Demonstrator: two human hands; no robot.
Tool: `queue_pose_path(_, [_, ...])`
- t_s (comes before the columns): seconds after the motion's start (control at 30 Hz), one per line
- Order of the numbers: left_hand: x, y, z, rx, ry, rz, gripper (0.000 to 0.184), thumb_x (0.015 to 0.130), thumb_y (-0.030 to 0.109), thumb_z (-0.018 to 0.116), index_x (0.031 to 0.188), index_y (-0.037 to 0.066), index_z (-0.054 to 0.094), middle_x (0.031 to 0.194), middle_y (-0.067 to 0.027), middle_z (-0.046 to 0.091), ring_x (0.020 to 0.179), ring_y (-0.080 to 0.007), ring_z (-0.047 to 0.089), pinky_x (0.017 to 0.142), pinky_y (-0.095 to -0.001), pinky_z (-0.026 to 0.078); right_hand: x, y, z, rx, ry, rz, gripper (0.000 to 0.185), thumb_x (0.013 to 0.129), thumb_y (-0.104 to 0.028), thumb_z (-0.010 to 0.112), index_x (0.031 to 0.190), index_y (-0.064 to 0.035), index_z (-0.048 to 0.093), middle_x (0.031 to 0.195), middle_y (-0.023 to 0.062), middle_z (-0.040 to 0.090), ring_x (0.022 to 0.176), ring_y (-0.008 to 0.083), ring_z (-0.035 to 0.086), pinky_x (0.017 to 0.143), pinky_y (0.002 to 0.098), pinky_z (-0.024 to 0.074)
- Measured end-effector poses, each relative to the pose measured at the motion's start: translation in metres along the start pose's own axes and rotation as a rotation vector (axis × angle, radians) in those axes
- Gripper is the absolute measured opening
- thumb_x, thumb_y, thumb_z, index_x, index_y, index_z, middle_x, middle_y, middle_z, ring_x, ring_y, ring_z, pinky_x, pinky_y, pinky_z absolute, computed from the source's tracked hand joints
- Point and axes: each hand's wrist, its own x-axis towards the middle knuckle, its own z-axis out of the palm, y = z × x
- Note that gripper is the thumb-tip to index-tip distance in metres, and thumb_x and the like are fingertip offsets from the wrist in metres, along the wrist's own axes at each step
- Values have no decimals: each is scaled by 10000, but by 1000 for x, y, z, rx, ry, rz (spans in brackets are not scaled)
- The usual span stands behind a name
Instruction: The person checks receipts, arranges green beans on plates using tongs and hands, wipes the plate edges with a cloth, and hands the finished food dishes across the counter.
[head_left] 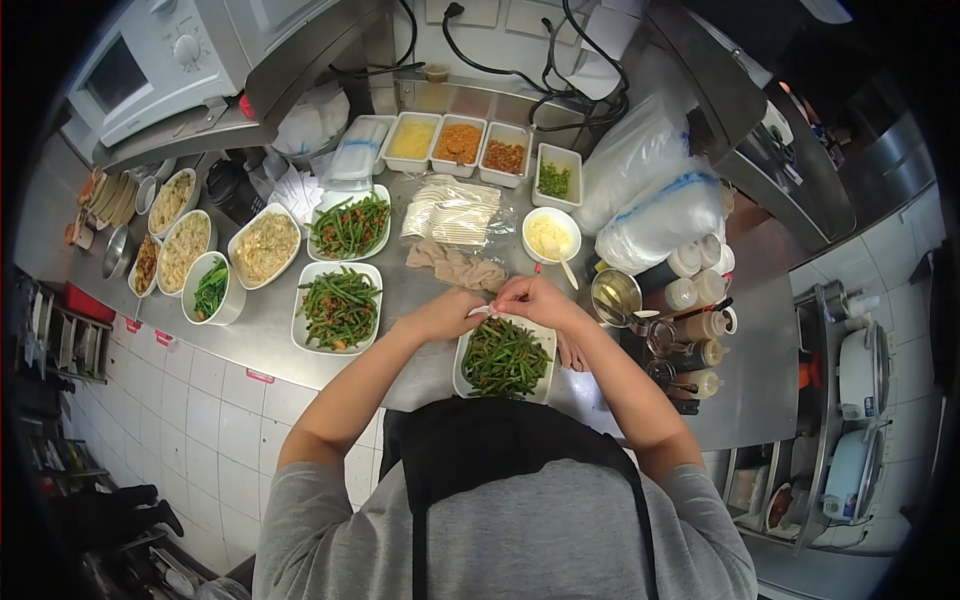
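Both my hands meet at the far rim of a white square dish [460, 385] of green beans [504, 358], close to the counter's near edge. My left hand [455, 312] has its fingers closed near the rim, around something small and whitish that I cannot make out. Beside it my right hand [530, 300] is pinched, its fingertips touching the same small pale thing. Just beyond the hands lies a crumpled brown cloth [455, 267]. A white bowl [551, 238] with pale yellow contents and a spoon stands past my right hand.
Two more bean dishes [338, 308] [349, 225] and several rice-like dishes [264, 246] stand left. Ingredient tubs [458, 145] line the back, behind wrapped wooden sticks [452, 211]. Squeeze bottles [700, 326], a metal pot [615, 296] and plastic bags [660, 215] are on the right.
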Motion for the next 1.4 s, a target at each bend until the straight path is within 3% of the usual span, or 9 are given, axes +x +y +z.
queue_pose_path(0.1, [1, -5, 5, -9, 62, 47, 171, 817, 145, 576, 871, -13, 612, 730, -222, 593, 688, -379, 574, 632, -432, 442, 6, 5, 4, 131, -5, 222, 106, 743, -48, 712, 769, -16, 615, 818, 67, 636, 694, 120, 590, 612, 257, 473])
queue_pose_path(0.2, [1, -3, 3, 1, 14, -9, 170, 813, 146, 586, 865, -13, 614, 715, -221, 590, 669, -376, 570, 621, -428, 441, 7, -1, 7, -71, 9, 204, 186, 709, -23, 730, 705, -21, 544, 786, 58, 606, 666, 92, 576, 572, 237, 463])
queue_pose_path(0.5, [-2, -2, 4, -16, 59, -5, 183, 839, 174, 569, 787, -1, 591, 661, -206, 566, 633, -379, 546, 592, -434, 425, -34, -9, 21, -366, 387, -119, 201, 624, 35, 680, 604, -12, 485, 705, 115, 502, 619, 287, 526, 549, 357, 429])
queue_pose_path(0.83, [-17, 3, 11, -55, 180, -26, 207, 851, 203, 553, 796, 9, 601, 627, -196, 561, 571, -367, 537, 561, -425, 420, -90, -7, 39, -418, 703, 194, 170, 642, -15, 668, 585, -6, 509, 618, 128, 510, 595, 286, 532, 544, 361, 426])
queue_pose_path(0.93, [-25, 4, 16, -69, 217, -77, 206, 853, 201, 551, 815, 8, 613, 626, -196, 563, 562, -358, 538, 550, -416, 419, -94, -15, 48, -414, 737, 273, 179, 646, -26, 679, 581, -4, 514, 620, 117, 540, 563, 234, 541, 534, 337, 428])
queue_pose_path(1.03, [-30, 5, 16, -75, 256, -104, 207, 857, 198, 546, 836, 8, 625, 626, -196, 565, 552, -350, 540, 544, -412, 418, -102, -13, 37, -95, 611, 525, 179, 683, -33, 683, 605, -17, 523, 635, 69, 568, 540, 145, 529, 528, 283, 428])
queue_pose_path(1.17, [-46, 13, 13, -107, 298, -241, 236, 869, 209, 533, 854, -4, 634, 631, -191, 580, 578, -360, 554, 574, -413, 435, -113, -25, -3, 517, 719, 391, 117, 763, 13, 639, 718, -35, 543, 671, -2, 554, 598, 62, 513, 545, 209, 422])
queue_pose_path(1.3, [-54, 8, 7, -21, 235, -310, 290, 890, 244, 510, 916, -17, 634, 728, -199, 610, 708, -369, 585, 684, -405, 465, -109, -30, 6, 310, 610, 383, 77, 788, -5, 645, 786, -20, 570, 691, -14, 532, 626, 42, 495, 561, 183, 405])
queue_pose_path(1.4, [-28, 5, -9, 1, 279, -146, 329, 905, 275, 494, 991, -14, 623, 878, -218, 616, 851, -367, 583, 778, -385, 461, -98, -15, 18, 243, 506, 436, 65, 800, -29, 651, 825, -22, 592, 719, -25, 533, 624, 36, 490, 548, 188, 398])
